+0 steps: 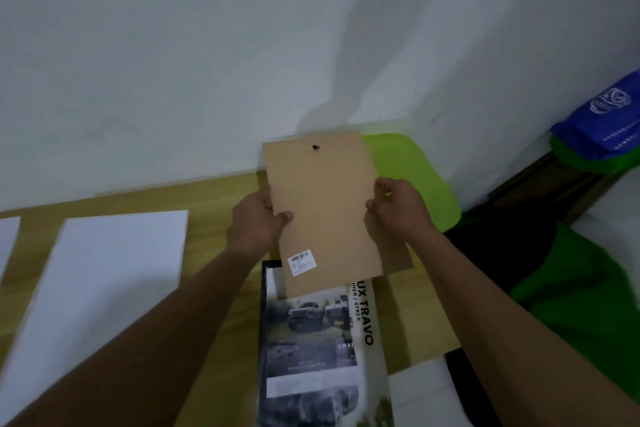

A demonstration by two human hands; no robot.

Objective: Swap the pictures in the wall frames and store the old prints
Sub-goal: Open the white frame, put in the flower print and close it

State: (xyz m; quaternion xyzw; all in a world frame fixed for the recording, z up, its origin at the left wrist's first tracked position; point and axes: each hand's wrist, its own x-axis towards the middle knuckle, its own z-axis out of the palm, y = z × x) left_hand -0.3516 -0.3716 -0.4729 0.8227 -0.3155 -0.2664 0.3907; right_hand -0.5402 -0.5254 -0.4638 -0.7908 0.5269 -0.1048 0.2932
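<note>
Backing board [325, 204]: brown fibreboard panel, hanger hook [316, 148] near its top, barcode label [302, 262] low down. It is held tilted above the desk [221, 204], over the print. Judged light, stiff and smooth-faced; best taken by the long edges.
White sheets [104, 288]: flat on desk, far left.
Left grip [258, 218]: clamped on board's left edge, thumb on its face.
Print [311, 340]: vehicle picture lying flat at a black frame [264, 322], in or on it unclear. Paper likely creases easily.
Right grip [398, 208]: clamped on right edge.
Green tray [415, 177]: behind board; contents not visible.
Blue bag [602, 121]: far right; contents hidden.
</note>
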